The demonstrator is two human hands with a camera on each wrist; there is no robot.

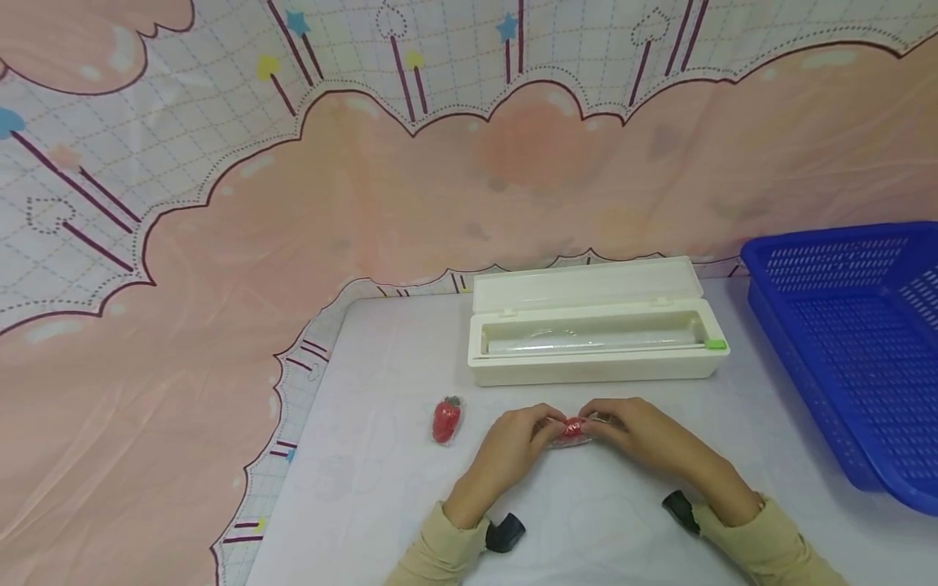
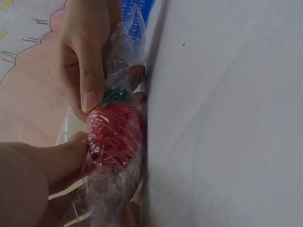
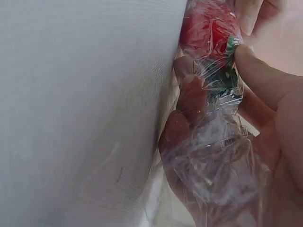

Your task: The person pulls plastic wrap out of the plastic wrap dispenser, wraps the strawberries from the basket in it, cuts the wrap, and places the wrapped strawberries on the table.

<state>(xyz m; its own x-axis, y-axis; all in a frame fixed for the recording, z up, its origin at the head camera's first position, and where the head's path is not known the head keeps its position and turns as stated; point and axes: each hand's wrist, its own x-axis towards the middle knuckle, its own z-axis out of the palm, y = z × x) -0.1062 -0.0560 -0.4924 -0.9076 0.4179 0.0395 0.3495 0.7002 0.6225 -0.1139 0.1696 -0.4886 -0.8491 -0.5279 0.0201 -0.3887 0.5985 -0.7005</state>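
A red strawberry with a green leafy top is wrapped in clear cling film, whose loose, crumpled ends stick out past both its ends. My left hand pinches the wrapped strawberry on its red body. On the leafy end, the right hand grips it between thumb and fingers. In the right wrist view, a bunched tail of film lies across the right fingers. A second wrapped strawberry lies on the table to the left of the hands.
Behind the hands stands a white cling film dispenser, its lid raised, with a roll inside and a green slider at the right. A blue plastic basket sits at the right. The table has a white cover.
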